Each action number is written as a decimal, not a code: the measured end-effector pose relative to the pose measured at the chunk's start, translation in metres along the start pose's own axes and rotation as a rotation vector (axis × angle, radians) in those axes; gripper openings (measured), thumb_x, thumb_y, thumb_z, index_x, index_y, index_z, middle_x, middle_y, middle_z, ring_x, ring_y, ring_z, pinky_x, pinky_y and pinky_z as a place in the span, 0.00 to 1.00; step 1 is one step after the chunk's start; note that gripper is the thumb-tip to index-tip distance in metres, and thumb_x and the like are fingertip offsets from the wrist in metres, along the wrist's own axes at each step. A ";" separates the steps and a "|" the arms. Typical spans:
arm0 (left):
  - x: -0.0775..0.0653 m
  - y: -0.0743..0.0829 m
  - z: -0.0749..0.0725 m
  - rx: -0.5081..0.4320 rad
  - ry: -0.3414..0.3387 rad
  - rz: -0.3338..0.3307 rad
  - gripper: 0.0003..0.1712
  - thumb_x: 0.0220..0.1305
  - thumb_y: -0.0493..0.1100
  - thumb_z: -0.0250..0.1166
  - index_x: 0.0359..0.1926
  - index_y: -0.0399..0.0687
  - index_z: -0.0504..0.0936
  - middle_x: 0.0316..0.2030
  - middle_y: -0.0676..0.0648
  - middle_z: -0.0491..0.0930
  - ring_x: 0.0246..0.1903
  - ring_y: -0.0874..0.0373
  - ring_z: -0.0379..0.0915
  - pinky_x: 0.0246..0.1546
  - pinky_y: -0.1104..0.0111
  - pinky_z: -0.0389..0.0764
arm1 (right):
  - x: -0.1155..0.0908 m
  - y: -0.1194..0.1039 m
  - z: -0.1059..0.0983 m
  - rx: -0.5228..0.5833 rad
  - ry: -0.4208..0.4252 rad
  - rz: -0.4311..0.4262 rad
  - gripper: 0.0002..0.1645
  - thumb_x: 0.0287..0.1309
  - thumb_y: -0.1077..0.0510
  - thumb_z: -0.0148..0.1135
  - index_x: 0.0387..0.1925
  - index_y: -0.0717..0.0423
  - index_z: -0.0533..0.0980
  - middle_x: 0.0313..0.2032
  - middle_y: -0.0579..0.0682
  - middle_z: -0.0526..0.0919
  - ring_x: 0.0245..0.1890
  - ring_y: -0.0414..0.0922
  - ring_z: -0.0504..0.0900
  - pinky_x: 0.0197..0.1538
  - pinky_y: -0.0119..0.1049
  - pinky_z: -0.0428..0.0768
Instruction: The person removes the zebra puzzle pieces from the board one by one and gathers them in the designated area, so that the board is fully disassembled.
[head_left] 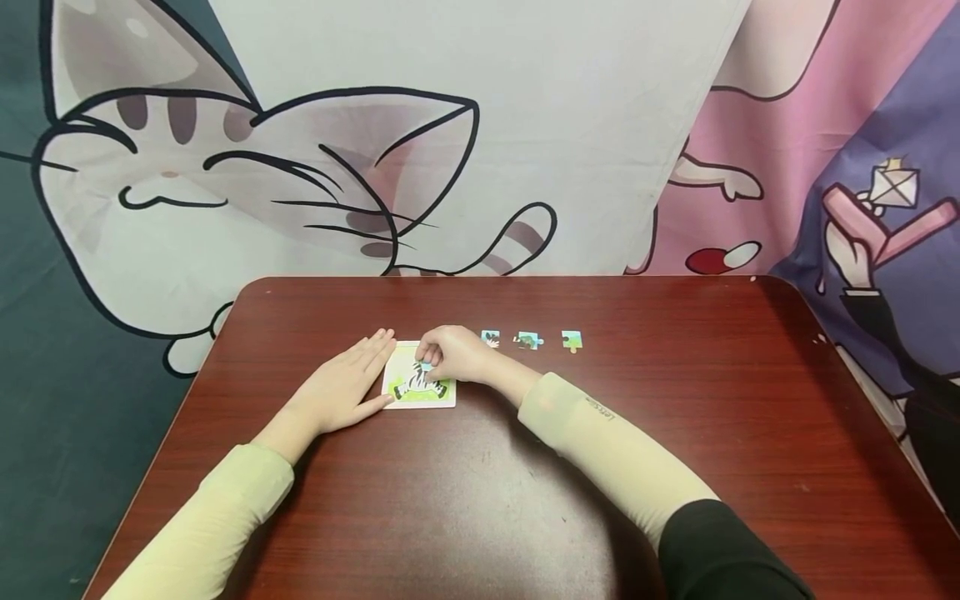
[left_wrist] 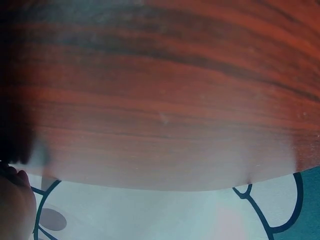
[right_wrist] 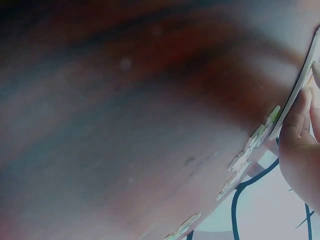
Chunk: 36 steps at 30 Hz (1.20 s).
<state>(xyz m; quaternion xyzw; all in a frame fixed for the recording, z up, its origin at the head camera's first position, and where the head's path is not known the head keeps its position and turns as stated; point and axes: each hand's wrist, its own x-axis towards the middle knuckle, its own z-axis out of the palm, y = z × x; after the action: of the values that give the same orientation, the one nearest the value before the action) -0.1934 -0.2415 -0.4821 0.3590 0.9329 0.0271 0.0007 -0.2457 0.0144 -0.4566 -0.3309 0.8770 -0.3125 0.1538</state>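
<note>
Left hand (head_left: pixel 341 387) lies with fingers straight, thumb spread; fingertips and thumb tip at the left edge of the zebra board (head_left: pixel 444 401), which lies flat on the table (head_left: pixel 480 483), right of these fingers and beneath those of the right hand (head_left: pixel 456 354); right fingers curled, thumb and fingertips pinching a small light-blue piece (head_left: pixel 427 367) over the zebra figure; whether it touches the board, cannot tell; three loose puzzle pieces (head_left: pixel 529 341) lie in a spaced row to the right of the right fingers.
</note>
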 end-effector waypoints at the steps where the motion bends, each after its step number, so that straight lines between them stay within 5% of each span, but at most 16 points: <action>1: 0.000 0.000 0.000 -0.001 -0.003 -0.001 0.51 0.74 0.62 0.61 0.81 0.30 0.56 0.83 0.34 0.54 0.83 0.41 0.52 0.82 0.49 0.61 | 0.000 0.000 0.000 -0.001 0.000 0.003 0.15 0.54 0.63 0.82 0.43 0.58 0.86 0.37 0.51 0.90 0.35 0.38 0.84 0.42 0.21 0.81; 36: 0.000 -0.001 -0.001 -0.007 0.016 0.014 0.51 0.73 0.60 0.63 0.81 0.29 0.57 0.82 0.32 0.57 0.82 0.39 0.55 0.81 0.47 0.64 | 0.002 -0.003 -0.001 -0.017 -0.005 0.081 0.18 0.53 0.60 0.83 0.44 0.59 0.85 0.37 0.50 0.89 0.36 0.38 0.83 0.42 0.22 0.79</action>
<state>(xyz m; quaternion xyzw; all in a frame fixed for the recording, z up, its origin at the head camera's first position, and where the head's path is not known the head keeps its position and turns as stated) -0.1942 -0.2417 -0.4808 0.3653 0.9303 0.0334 -0.0057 -0.2466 0.0114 -0.4539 -0.2972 0.8919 -0.2980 0.1656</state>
